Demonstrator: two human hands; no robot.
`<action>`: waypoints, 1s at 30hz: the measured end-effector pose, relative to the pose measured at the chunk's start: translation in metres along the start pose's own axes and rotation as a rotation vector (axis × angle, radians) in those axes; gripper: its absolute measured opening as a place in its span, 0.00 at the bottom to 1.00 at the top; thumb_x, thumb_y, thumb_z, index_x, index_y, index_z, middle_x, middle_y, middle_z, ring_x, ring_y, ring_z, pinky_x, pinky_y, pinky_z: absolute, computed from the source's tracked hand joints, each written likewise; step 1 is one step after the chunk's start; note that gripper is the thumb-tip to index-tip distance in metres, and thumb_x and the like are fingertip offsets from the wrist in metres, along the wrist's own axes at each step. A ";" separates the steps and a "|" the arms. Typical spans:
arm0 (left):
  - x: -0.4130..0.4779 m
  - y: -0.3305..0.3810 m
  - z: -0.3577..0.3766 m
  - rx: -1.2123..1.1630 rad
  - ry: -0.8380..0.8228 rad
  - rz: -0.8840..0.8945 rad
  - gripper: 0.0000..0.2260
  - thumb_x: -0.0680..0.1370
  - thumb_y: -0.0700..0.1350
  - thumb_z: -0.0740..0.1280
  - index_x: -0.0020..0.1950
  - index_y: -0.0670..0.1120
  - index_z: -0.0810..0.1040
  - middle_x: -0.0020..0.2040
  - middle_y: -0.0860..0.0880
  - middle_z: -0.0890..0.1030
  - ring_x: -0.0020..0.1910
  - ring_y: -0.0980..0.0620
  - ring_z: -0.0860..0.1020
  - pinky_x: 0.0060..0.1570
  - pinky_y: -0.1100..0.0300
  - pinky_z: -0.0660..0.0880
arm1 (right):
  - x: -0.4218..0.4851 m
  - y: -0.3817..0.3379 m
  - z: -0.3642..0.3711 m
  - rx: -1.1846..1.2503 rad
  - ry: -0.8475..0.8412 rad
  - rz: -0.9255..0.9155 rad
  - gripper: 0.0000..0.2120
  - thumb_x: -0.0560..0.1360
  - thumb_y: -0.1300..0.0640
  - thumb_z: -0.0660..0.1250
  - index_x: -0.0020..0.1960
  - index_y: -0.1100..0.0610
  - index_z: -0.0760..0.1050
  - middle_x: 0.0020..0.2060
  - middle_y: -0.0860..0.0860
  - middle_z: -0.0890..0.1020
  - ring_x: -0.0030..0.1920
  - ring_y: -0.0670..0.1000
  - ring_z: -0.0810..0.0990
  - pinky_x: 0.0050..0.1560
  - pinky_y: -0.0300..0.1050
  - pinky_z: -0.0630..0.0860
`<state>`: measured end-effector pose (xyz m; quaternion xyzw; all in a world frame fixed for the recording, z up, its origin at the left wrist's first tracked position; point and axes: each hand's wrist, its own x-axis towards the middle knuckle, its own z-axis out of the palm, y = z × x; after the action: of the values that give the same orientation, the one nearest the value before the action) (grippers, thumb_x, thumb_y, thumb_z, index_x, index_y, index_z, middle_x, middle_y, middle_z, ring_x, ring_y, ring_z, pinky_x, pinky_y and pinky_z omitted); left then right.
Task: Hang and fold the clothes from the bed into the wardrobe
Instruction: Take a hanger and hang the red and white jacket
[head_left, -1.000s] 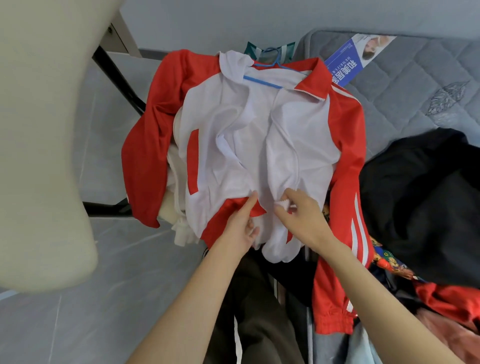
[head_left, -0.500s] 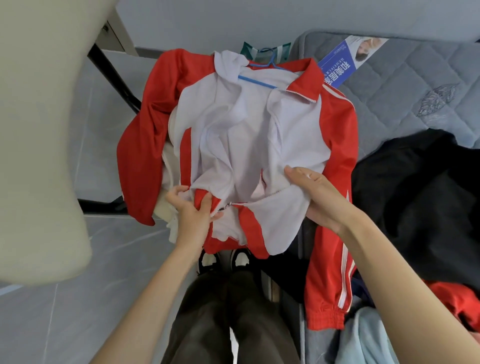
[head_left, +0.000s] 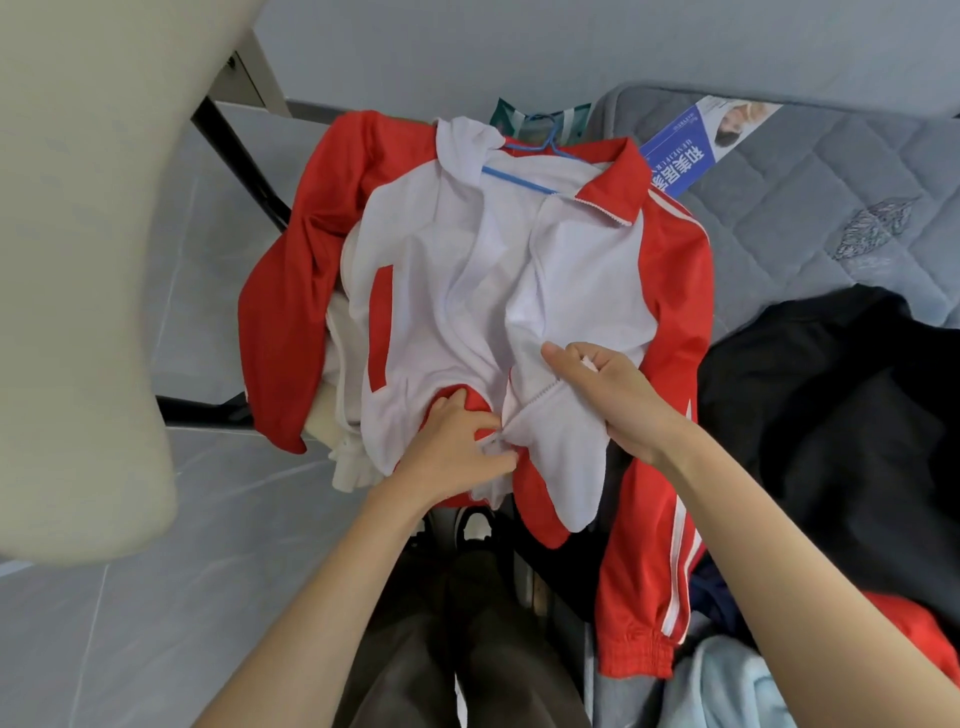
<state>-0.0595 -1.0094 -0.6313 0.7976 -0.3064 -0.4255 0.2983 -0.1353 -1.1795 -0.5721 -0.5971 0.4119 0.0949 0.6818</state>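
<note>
Closest to the camera, the person's dark trousers (head_left: 441, 649) and one shoe (head_left: 475, 525) were seen from above on the grey tiled floor (head_left: 156, 623). At the lower right lay a light blue cloth (head_left: 727, 691). A little farther, both bare arms reached forward to a red and white jacket (head_left: 467, 270), which was spread over the edge of the bed, with its front side up and open. The left hand (head_left: 457, 447) had its fingers curled and pinched the lower end of the front opening, close to the red hem. The right hand (head_left: 613, 400) held the other front panel at the zipper edge, fingers bent around the white cloth and the thumb stretched out. The two hands were near each other, almost touching. The right red sleeve hung down beside the bed. To the right of the jacket lay a black garment (head_left: 831, 415) on the grey quilted mattress (head_left: 805, 182). A blue hanger (head_left: 524, 179) sat inside the collar of the jacket, its hook pointing away. Just beside the collar, a blue label (head_left: 680, 161) with white letters lay on the mattress. At the left, a big cream object (head_left: 78, 260) was blurred, and I could not tell what it was
</note>
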 end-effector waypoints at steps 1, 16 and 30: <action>-0.001 0.000 0.000 0.020 0.018 -0.003 0.19 0.69 0.55 0.72 0.26 0.53 0.65 0.37 0.55 0.65 0.45 0.55 0.66 0.40 0.64 0.63 | 0.002 0.001 0.000 -0.047 0.037 -0.037 0.22 0.76 0.47 0.68 0.29 0.50 0.61 0.25 0.44 0.65 0.25 0.41 0.65 0.26 0.31 0.62; -0.032 0.003 -0.023 -0.657 -0.107 -0.453 0.10 0.72 0.53 0.73 0.44 0.47 0.85 0.39 0.51 0.83 0.43 0.54 0.80 0.46 0.61 0.74 | -0.051 0.053 0.034 -0.260 0.595 -0.263 0.07 0.76 0.53 0.69 0.47 0.54 0.71 0.43 0.51 0.75 0.46 0.51 0.72 0.48 0.41 0.69; -0.044 0.006 -0.020 -0.673 -0.201 -0.478 0.10 0.64 0.56 0.78 0.40 0.52 0.86 0.43 0.51 0.86 0.44 0.54 0.84 0.45 0.61 0.76 | -0.096 0.097 0.095 0.649 -0.028 0.506 0.21 0.70 0.37 0.67 0.53 0.51 0.83 0.42 0.44 0.83 0.37 0.46 0.72 0.39 0.39 0.71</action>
<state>-0.0639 -0.9759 -0.5961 0.6588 0.0156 -0.6346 0.4038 -0.2148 -1.0337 -0.5835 -0.2297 0.5450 0.1326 0.7954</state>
